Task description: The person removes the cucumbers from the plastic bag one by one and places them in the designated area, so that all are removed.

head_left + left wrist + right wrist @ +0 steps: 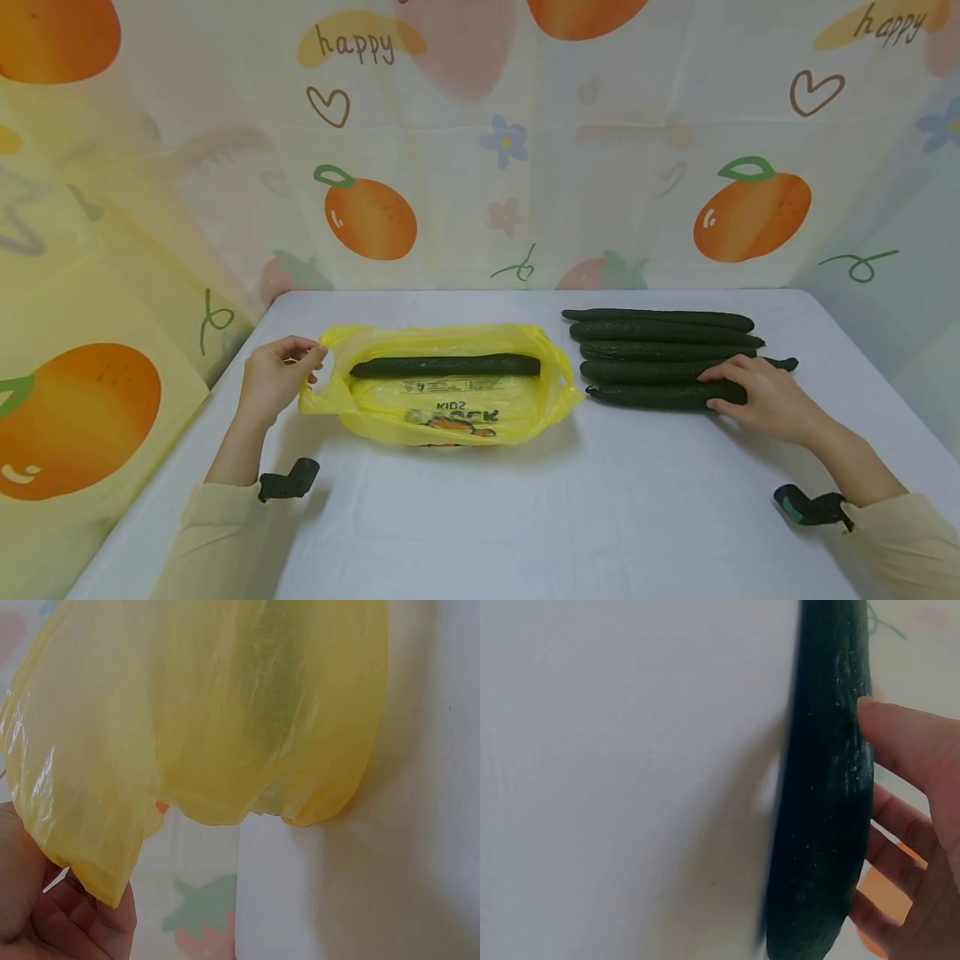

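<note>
A yellow plastic bag (337, 403) lies with its mouth spread, one dark green cucumber (446, 366) lengthwise in it over printed lettering. My left hand (273, 375) pinches the bag's left corner between thumb and fingers; the left wrist view shows that yellow corner (109, 877) at the fingers. On the right, several cucumbers (667, 332) lie side by side in a stack of rows. My right hand (768, 398) grips the nearest cucumber (652, 397) near its right end, thumb on the near side and fingers over the far side. The right wrist view shows this cucumber (825, 787) close up.
Everything lies on a white-covered table (480, 517). A printed curtain (465, 208) with oranges hangs behind the table's far edge. Dark wrist devices (288, 482) are worn at both sleeves.
</note>
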Demonstrator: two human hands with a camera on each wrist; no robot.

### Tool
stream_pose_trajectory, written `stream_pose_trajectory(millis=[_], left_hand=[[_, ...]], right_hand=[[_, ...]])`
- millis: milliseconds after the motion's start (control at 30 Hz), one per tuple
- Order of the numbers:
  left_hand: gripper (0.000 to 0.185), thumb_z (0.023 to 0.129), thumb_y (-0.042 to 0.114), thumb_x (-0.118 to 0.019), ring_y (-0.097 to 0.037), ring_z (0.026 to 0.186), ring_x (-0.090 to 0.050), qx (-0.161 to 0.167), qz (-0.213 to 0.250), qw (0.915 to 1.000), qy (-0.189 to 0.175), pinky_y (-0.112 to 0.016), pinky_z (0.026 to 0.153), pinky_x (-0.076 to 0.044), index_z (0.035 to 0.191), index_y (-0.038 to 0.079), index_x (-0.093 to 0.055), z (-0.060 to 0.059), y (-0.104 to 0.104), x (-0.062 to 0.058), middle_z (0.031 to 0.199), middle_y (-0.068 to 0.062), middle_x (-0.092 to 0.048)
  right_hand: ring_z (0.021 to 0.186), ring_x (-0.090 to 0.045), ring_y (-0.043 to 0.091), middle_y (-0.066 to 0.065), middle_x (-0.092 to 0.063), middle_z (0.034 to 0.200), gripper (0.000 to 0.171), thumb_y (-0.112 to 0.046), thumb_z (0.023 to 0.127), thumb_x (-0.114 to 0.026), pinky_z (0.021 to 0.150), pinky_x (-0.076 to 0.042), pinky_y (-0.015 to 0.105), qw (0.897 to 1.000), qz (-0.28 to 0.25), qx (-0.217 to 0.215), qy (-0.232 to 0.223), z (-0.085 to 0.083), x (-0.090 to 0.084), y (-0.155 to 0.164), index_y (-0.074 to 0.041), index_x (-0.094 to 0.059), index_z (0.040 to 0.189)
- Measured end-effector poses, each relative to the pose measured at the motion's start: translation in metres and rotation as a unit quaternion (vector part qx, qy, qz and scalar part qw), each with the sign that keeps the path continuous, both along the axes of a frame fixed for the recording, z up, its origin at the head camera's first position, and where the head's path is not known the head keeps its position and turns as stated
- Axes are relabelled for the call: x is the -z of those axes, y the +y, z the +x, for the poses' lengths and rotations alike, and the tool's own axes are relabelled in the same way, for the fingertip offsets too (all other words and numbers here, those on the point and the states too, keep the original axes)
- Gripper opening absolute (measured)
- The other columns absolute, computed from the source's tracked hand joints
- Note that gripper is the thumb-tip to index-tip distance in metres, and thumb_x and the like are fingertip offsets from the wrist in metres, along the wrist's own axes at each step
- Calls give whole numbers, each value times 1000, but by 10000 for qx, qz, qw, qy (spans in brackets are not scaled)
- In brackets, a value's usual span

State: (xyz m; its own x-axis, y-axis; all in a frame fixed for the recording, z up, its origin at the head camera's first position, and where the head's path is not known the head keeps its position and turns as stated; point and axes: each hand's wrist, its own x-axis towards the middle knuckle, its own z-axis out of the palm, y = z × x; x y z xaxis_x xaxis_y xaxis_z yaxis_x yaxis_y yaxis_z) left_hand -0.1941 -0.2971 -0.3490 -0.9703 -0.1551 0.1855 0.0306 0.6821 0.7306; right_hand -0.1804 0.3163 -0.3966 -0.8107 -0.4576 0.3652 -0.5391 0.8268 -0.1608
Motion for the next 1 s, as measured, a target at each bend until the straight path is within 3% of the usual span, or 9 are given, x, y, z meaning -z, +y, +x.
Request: stream_pose_trajectory(millis=[233, 533, 1000], left_hand=[[33, 88, 36, -60, -9, 55, -60, 9, -5, 10000, 6, -22, 46, -47, 94, 5, -66, -1, 0, 0, 75, -6, -64], [33, 88, 37, -60, -9, 55, -60, -25, -17, 10000, -26, -21, 46, -47, 94, 4, -66, -1, 0, 1, 78, -10, -64], [31, 88, 35, -60, -9, 55, -60, -91, -20, 9999, -109, -21, 47, -48, 94, 5, -65, -2, 2, -1, 76, -6, -63]], right_hand=[[88, -60, 28, 5, -64, 99, 35, -11, 71, -77, 70, -48, 48, 9996, -259, -113, -95, 0, -11, -7, -10, -64, 104], [95, -59, 22, 2, -64, 105, 34, -14, 78, -72, 75, -48, 40, 9984, -432, -51, -357, 0, -25, -22, -9, -62, 110], [97, -59, 17, -1, -64, 107, 39, -12, 75, -75, 78, -47, 36, 9969, -723, -321, 0, 2, -54, -62, -14, -62, 112]])
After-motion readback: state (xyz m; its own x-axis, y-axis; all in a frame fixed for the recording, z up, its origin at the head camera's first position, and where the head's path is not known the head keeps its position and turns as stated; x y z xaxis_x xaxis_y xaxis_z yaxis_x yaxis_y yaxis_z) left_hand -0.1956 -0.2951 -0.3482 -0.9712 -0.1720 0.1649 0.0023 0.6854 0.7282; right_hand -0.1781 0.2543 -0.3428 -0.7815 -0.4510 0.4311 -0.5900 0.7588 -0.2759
